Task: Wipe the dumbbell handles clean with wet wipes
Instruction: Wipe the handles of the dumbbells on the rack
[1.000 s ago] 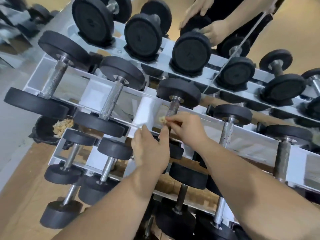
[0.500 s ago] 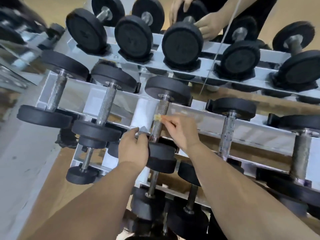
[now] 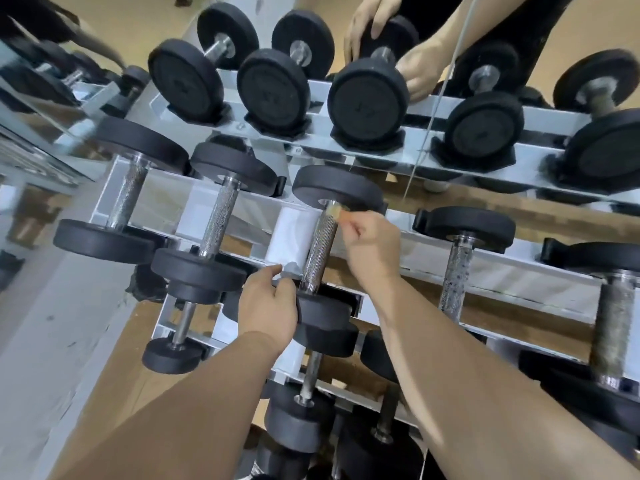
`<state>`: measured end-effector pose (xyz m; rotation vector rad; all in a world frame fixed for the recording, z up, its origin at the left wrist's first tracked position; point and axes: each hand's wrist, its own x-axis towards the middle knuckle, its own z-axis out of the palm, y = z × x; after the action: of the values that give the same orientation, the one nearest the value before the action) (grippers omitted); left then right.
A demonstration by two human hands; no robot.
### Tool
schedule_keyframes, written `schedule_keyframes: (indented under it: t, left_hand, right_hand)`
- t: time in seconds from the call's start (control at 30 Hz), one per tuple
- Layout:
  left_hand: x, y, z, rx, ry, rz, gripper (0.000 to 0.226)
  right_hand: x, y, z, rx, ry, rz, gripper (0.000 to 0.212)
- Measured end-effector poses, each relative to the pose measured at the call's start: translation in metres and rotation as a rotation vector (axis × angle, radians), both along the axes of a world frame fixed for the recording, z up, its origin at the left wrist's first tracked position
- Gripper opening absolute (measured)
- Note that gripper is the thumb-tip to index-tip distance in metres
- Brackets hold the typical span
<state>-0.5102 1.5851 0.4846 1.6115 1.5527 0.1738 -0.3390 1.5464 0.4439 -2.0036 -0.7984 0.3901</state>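
Head view: left grip (image 3: 268,306) curls round the near black rubber head (image 3: 325,318) of a dumbbell on the grey metal rack's (image 3: 426,258) middle tier. Right grip (image 3: 372,251) pinches a small yellowish wipe wad (image 3: 335,212) against the knurled steel handle's (image 3: 320,251) far end. Beyond, another person's hands (image 3: 419,74) hold a top-tier dumbbell (image 3: 367,102).

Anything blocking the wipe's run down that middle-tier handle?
Nothing visible. The right hand pinches the wipe at the far end of the handle; the knurling below is bare. The left hand rests on the near head.
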Motion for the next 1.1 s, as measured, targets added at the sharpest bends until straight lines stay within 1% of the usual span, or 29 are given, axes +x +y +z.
schedule_keyframes:
  t: [0.03, 0.07, 0.13, 0.17, 0.2, 0.27, 0.3, 0.37, 0.4, 0.5, 0.57, 0.67, 0.77, 0.83, 1.0, 1.1]
  left_hand:
    - [-0.001, 0.0, -0.001, -0.013, -0.006, 0.0, 0.068]
    - [-0.001, 0.001, -0.001, -0.022, -0.001, -0.006, 0.06]
    - [-0.001, 0.002, -0.001, 0.001, 0.007, -0.032, 0.044]
    - [-0.001, 0.003, -0.002, 0.021, 0.011, -0.044, 0.041]
    - [-0.001, 0.004, -0.002, 0.021, 0.016, -0.056, 0.043]
    - [-0.001, 0.005, 0.0, -0.003, 0.037, -0.112, 0.052]
    - [-0.002, 0.006, 0.003, -0.015, 0.059, -0.167, 0.057]
    - [-0.009, 0.004, 0.011, 0.0, 0.105, -0.307, 0.064]
    - [-0.016, 0.004, 0.015, 0.019, 0.116, -0.362, 0.068]
    - [-0.052, 0.005, 0.03, 0.078, 0.056, -0.426, 0.069]
    - [-0.085, 0.013, 0.039, 0.098, 0.011, -0.439, 0.063]
    - [-0.136, 0.036, 0.052, 0.169, 0.029, -0.458, 0.06]
    - [-0.179, 0.064, 0.063, 0.273, 0.014, -0.452, 0.055]
    - [-0.196, 0.08, 0.069, 0.294, -0.017, -0.409, 0.053]
    - [-0.192, 0.106, 0.072, 0.255, -0.043, -0.374, 0.052]
    - [-0.165, 0.124, 0.064, 0.265, -0.043, -0.278, 0.05]
  right_hand:
    - [0.001, 0.004, -0.001, -0.055, 0.004, -0.061, 0.026]
    - [-0.003, 0.004, -0.001, -0.088, 0.013, -0.072, 0.032]
    - [-0.017, -0.006, -0.001, -0.117, 0.07, -0.024, 0.043]
    - [-0.023, -0.014, 0.0, -0.133, 0.096, 0.019, 0.046]
    - [-0.028, -0.024, 0.0, -0.158, 0.125, 0.075, 0.043]
    - [-0.037, -0.04, 0.005, -0.228, 0.114, 0.157, 0.025]
    - [-0.041, -0.045, 0.01, -0.25, 0.072, 0.176, 0.023]
    - [-0.051, -0.048, 0.025, -0.221, 0.005, 0.162, 0.025]
    - [-0.058, -0.047, 0.036, -0.198, -0.01, 0.151, 0.022]
    - [-0.086, -0.037, 0.066, -0.158, -0.036, 0.144, 0.017]
    - [-0.107, -0.029, 0.083, -0.127, -0.023, 0.109, 0.018]
    - [-0.142, -0.017, 0.102, -0.068, -0.053, 0.037, 0.02]
    - [-0.181, 0.0, 0.11, -0.023, -0.01, -0.04, 0.021]
    - [-0.2, 0.011, 0.108, -0.015, 0.006, -0.058, 0.024]
    - [-0.207, 0.029, 0.101, -0.08, 0.11, -0.023, 0.023]
    - [-0.19, 0.042, 0.095, -0.107, 0.127, 0.022, 0.019]
